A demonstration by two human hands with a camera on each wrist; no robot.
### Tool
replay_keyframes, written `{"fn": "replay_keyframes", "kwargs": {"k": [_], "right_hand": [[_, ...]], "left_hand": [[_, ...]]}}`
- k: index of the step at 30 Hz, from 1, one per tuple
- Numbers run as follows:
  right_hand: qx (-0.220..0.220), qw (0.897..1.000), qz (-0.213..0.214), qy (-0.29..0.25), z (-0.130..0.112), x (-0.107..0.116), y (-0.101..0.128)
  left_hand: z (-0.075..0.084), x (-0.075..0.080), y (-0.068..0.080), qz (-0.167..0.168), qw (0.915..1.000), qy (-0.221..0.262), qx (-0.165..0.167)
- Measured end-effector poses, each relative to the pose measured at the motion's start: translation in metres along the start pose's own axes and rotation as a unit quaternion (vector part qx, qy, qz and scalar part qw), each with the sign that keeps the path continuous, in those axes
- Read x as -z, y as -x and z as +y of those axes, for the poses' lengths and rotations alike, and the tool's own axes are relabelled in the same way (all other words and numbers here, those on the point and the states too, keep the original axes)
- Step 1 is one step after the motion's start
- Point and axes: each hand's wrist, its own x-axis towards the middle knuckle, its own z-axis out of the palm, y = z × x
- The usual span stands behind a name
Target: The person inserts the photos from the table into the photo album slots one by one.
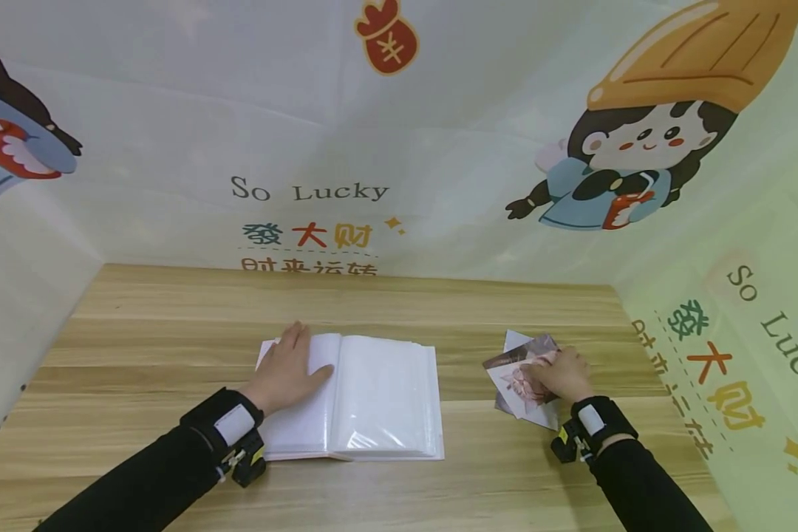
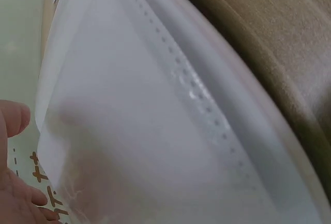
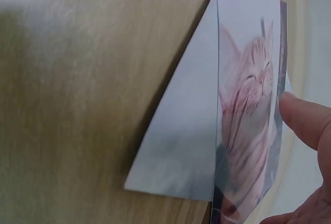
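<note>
An open photo album (image 1: 387, 391) with clear plastic sleeves lies on the table, and its sleeves look blank white. My left hand (image 1: 291, 373) rests on the left page, fingers spread toward the top edge and thumb near the spine. In the left wrist view the sleeve sheet (image 2: 119, 94) arches close to the camera beside part of that hand. To the right, my right hand (image 1: 564, 375) pinches the edge of a cat photo (image 1: 515, 380) lying over other photos (image 1: 547, 416). Its thumb (image 3: 302, 118) presses at the photo's side in the right wrist view; the other fingers are mostly hidden.
The wooden table (image 1: 193, 310) is enclosed by pale printed cloth (image 1: 439, 162) at the back and both sides. Bare wood (image 1: 468, 443) separates the album from the photos. Each wrist carries a strapped camera (image 1: 247, 458).
</note>
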Motion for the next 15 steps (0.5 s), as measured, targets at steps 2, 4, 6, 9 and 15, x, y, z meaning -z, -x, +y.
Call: {"fn": "replay_keyframes", "kwargs": {"k": [2, 4, 6, 9, 15], "right_hand": [[-0.001, 1.0, 0.001, 0.007, 0.001, 0.001, 0.0], [0.001, 1.0, 0.003, 0.012, 0.002, 0.002, 0.001], [0.004, 1.0, 0.008, 0.02, 0.002, 0.002, 0.001], [0.003, 1.0, 0.011, 0.026, 0.004, 0.001, 0.0], [-0.018, 0.999, 0.008, 0.031, 0.002, 0.003, 0.0]], "left_hand": [[0.0, -0.002, 0.0, -0.008, 0.9998, 0.012, 0.01], [-0.002, -0.003, 0.001, -0.012, 0.9996, 0.015, 0.019], [-0.004, -0.004, 0.002, -0.016, 0.9993, 0.016, 0.028], [-0.008, -0.006, 0.002, -0.023, 0.999, 0.012, 0.036], [-0.014, -0.009, 0.001, -0.037, 0.9984, 0.012, 0.041]]}}
